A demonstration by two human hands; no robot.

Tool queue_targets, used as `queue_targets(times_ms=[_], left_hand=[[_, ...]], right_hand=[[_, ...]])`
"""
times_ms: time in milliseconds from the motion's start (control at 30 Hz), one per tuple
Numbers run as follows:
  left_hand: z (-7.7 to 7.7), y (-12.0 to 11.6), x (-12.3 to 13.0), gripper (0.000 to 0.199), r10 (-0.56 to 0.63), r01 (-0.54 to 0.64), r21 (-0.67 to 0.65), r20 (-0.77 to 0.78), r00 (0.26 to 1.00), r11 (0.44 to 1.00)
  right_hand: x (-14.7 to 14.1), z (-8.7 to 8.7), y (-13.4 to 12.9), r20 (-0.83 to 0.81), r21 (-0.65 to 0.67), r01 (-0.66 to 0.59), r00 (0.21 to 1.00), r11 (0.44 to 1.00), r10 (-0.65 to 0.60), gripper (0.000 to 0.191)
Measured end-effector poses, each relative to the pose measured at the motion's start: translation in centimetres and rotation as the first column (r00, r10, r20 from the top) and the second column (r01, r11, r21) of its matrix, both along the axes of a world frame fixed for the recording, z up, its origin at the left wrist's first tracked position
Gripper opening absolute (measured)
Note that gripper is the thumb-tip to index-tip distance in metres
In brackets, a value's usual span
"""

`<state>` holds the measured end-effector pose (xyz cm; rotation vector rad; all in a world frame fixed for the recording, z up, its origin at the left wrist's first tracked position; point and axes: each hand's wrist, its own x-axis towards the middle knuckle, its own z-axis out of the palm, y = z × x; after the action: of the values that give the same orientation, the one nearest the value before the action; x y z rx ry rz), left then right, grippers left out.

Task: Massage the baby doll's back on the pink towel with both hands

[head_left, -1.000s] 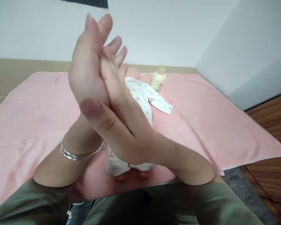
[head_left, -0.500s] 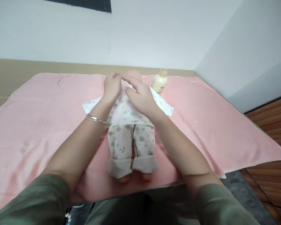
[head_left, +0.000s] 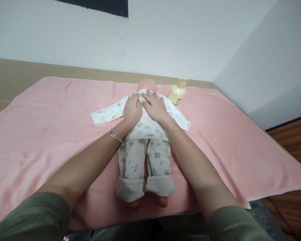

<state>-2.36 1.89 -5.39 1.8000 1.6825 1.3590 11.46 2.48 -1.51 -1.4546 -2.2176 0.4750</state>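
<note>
Where the doll (head_left: 147, 84) lies: on the pink cloth (head_left: 223, 134), stretched out lengthwise, its bald head toward the wall (head_left: 165, 40) and its feet toward the person.
Left hand (head_left: 132, 108): palm down on the upper part of the shirt (head_left: 145, 129), on the left side, touching it; fingers extended and close together, pinching nothing.
Right hand (head_left: 155, 107): palm down on the upper part of the shirt, just beside the left hand; fingers extended and slightly spread, the thumb out toward the left hand, pinching nothing.
Bangle (head_left: 114, 136): silver, around the left wrist.
Shirt: white with small prints, on the doll; both sleeves reach outward and down across the cloth, flat at their ends.
Pants (head_left: 135, 160): white with matching prints, on the doll's legs, below the shirt's hem; both cuffs are turned up, with the feet showing under them.
Bottle (head_left: 176, 95): pale yellow, with a pump top, on the cloth near the doll's head, beyond the right sleeve.
Cloth: spread over the table (head_left: 1, 75), wrinkled in places, a corner hanging at the right.
Background: a dark panel (head_left: 107, 6) on the wall; brown wood (head_left: 296, 137) at the far right.
</note>
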Motion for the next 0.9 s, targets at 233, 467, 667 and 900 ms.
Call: queue_targets(times_ms=[233,467,667,900], left_hand=[[-0.6,0.4,-0.2,0.050,0.002,-0.002,0.014,0.004,1.000,1.000],[-0.1,0.3,-0.1,0.046,0.024,-0.024,-0.010,0.031,0.999,1.000],[0.1,0.2,-0.3,0.049,0.009,-0.008,-0.009,0.034,0.999,1.000],[0.2,-0.1,-0.2,0.048,0.060,-0.061,-0.018,-0.062,0.996,0.998]], right_hand=[[1.0,-0.4,2.4,-0.015,-0.022,0.054,0.998,0.998,-0.054,0.066],[0.3,0.0,0.6,0.111,0.011,0.246,0.963,0.969,-0.246,0.070],[-2.5,1.9,-4.2,0.259,-0.069,0.287,0.930,0.955,-0.261,0.074],[-0.2,1.3,-1.5,0.189,0.063,-0.138,0.974,0.989,0.124,0.057]])
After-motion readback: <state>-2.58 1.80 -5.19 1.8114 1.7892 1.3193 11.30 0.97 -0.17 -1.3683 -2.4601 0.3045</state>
